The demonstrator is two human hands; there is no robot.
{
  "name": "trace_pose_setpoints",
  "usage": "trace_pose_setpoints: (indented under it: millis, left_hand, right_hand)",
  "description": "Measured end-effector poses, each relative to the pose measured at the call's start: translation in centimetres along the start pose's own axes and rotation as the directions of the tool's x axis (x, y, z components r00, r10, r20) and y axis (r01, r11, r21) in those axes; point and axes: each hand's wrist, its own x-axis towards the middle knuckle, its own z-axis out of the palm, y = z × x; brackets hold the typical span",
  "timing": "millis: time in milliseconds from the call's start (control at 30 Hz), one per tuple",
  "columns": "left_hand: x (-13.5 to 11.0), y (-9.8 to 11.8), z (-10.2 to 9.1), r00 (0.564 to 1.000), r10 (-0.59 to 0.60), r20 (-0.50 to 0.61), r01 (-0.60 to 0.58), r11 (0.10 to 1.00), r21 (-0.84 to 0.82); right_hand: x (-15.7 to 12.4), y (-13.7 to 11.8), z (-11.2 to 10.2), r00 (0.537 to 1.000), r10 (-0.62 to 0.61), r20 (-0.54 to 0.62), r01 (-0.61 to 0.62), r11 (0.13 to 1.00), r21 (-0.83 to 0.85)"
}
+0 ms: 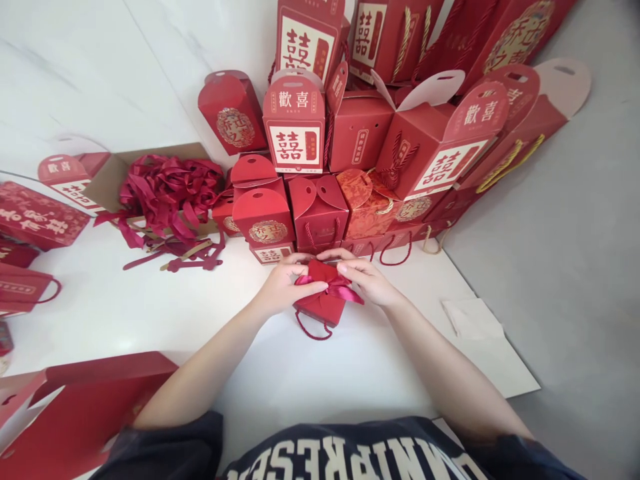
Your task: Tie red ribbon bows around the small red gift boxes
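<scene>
The small red box (pixel 323 305) is sitting at the centre of the frame on the white desk (pixel 150 313), directly between the two hands and touching both. The left hand (pixel 283 287) is lying against the box's left side. Its grip is pinching together on the magenta ribbon (pixel 334 288), with the thumb lying along the strand that is crossing the lid. The right hand (pixel 369 280) is resting on the box's right top edge, its fingertips nearly meeting the left's at the far edge. I cannot tell whether its grip is pinching the ribbon or only pressing the lid.

The ribbon is running left to right across the box, and its loose tail is pointing right, beneath the right hand, so that hand is nearer the tail. A cord handle (pixel 313 331) is hanging out on the near side.

Just behind the fingertips, a stack of red gift boxes (pixel 315 210) is crowding the far side. A heap of ribbons (pixel 170 190) is lying in the upper left, well apart, and a white sheet (pixel 473 319) is lying off to the right.
</scene>
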Motion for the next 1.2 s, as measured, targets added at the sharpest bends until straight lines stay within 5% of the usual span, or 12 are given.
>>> trace_pose_setpoints:
  millis: [167, 267, 433, 533, 667, 933, 1067, 1200]
  left_hand:
    - [0.0, 0.1, -0.4, 0.995, -0.023, 0.1, 0.034, 0.993, -0.116]
    - [0.0, 0.2, -1.1, 0.981, -0.049, 0.186, 0.089, 0.973, -0.214]
    - [0.1, -0.1, -2.1, 0.966, -0.123, 0.229, 0.198, 0.918, -0.343]
    - [0.3, -0.4, -2.3, 0.973, -0.11, 0.204, 0.176, 0.923, -0.342]
    - [0.4, -0.5, -2.1, 0.982, -0.07, 0.177, 0.121, 0.946, -0.299]
    - [0.2, -0.6, -1.8, 0.986, -0.108, 0.127, 0.141, 0.946, -0.292]
    - [0.1, -0.5, -1.7, 0.991, -0.1, 0.089, 0.118, 0.967, -0.225]
    - [0.0, 0.1, -1.6, 0.999, -0.027, 0.044, 0.031, 0.995, -0.092]
  right_hand:
    - [0.8, 0.9, -0.5, 0.986, 0.061, -0.157, -0.071, 0.996, -0.061]
    - [0.3, 0.8, -1.0, 0.985, 0.081, -0.154, -0.101, 0.987, -0.125]
    - [-1.5, -1.1, -0.5, 0.935, -0.218, -0.28, 0.076, 0.894, -0.442]
    - [-2.5, -2.4, 1.3, 0.924, -0.38, -0.039, 0.271, 0.723, -0.636]
    - [-3.3, -3.0, 4.8, 0.891, -0.329, 0.313, 0.438, 0.44, -0.784]
    - [-3.6, -1.8, 9.6, 0.924, -0.174, 0.341, 0.366, 0.141, -0.92]
    - [-3.6, -2.0, 10.2, 0.936, -0.16, 0.313, 0.337, 0.15, -0.93]
    - [-4.6, -3.9, 8.7, 0.936, -0.113, 0.334, 0.35, 0.404, -0.845]
